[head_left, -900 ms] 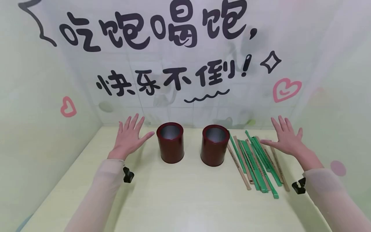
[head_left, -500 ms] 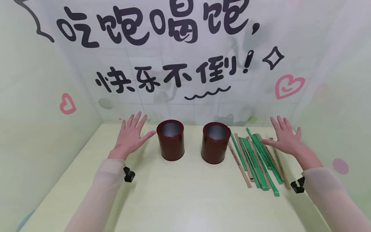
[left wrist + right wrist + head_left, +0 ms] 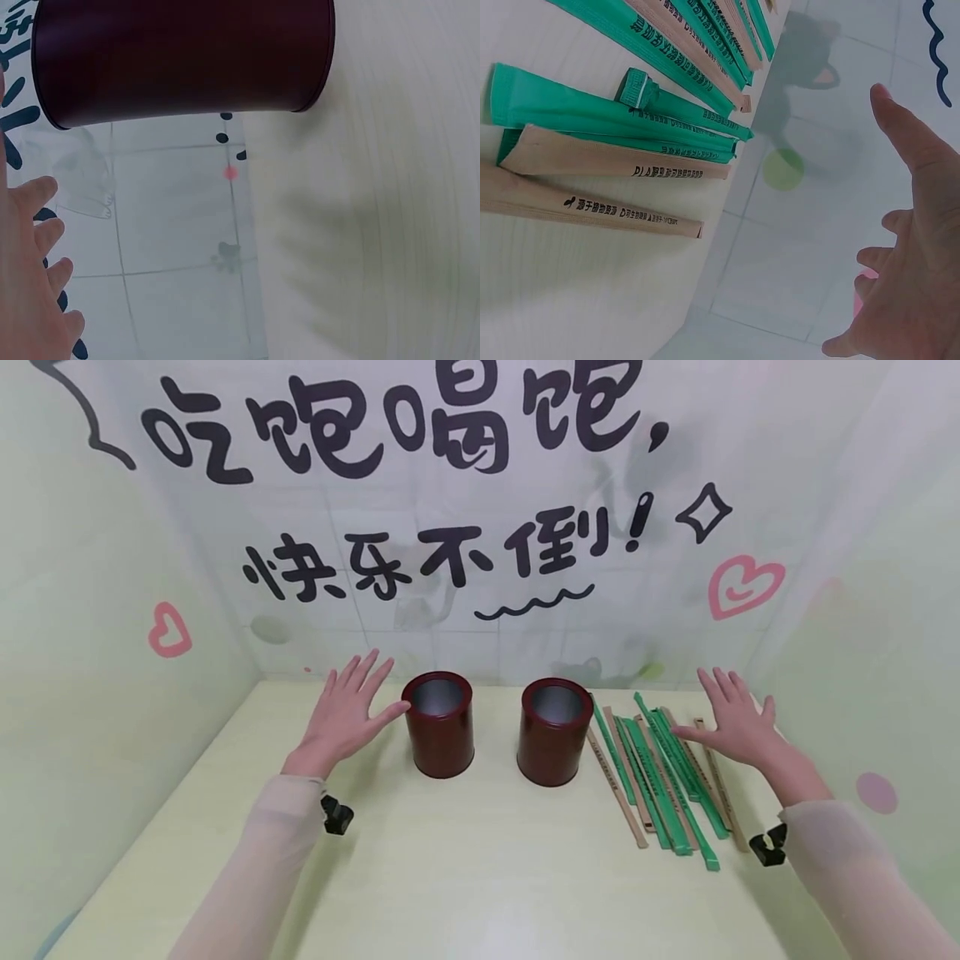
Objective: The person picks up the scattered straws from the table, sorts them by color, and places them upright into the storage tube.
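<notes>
Two dark red cylindrical cans stand upright with their tops uncovered, a left can (image 3: 442, 739) and a right can (image 3: 551, 747). Held over the table just left of the left can is my left hand (image 3: 341, 718), fingers spread and nothing in it. Its thumb overlaps the can's rim in the head view; I cannot tell whether they touch. On the right, a pile of long, narrow green and brown paper packets (image 3: 660, 777), like wrapped straws with printed text, lies on the table. My right hand (image 3: 738, 727) hovers by the pile's far right end, fingers spread, holding nothing.
The pale wood-grain table (image 3: 480, 877) reaches back to a white printed backdrop (image 3: 450, 643) with black lettering. Pale side walls (image 3: 97, 710) flank it on both sides. A black wrist mount (image 3: 337, 816) sits at the left sleeve, another mount (image 3: 768, 846) at the right.
My left hand has drifted slightly right, so its thumb now overlaps the left can's rim. The right hand stays nearly in place. The head view has shifted a little; cans and packets lie as before.
</notes>
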`<control>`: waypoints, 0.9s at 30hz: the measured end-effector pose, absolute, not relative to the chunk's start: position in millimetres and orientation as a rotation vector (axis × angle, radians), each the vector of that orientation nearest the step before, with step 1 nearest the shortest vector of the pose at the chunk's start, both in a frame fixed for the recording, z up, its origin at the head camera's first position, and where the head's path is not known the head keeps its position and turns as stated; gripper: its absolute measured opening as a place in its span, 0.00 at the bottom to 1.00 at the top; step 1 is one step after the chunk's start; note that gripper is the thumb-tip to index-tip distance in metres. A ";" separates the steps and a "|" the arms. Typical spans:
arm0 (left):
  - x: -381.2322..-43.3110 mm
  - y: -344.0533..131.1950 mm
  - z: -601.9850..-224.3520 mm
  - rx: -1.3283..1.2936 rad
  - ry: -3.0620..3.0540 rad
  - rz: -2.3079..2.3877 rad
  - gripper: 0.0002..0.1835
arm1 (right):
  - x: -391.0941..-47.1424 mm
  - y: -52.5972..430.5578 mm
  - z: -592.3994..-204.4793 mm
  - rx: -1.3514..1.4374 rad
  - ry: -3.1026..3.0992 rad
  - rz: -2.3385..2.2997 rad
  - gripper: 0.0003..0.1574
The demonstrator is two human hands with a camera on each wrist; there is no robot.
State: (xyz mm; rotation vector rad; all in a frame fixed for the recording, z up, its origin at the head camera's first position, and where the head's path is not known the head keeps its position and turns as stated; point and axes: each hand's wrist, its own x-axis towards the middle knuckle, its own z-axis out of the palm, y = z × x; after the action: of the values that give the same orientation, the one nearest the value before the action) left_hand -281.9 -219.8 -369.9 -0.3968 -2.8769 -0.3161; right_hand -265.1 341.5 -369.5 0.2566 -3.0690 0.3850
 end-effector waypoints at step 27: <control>-282.8 -199.2 -373.0 -0.502 -2.882 -0.652 0.51 | -268.0 346.7 -373.5 0.256 -3.088 0.409 0.73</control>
State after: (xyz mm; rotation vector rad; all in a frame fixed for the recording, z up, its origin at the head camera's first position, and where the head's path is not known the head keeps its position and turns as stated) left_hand -282.8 -199.2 -373.0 -0.5016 -2.8818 -0.6523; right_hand -268.0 346.7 -373.5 0.2560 -3.0876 0.4089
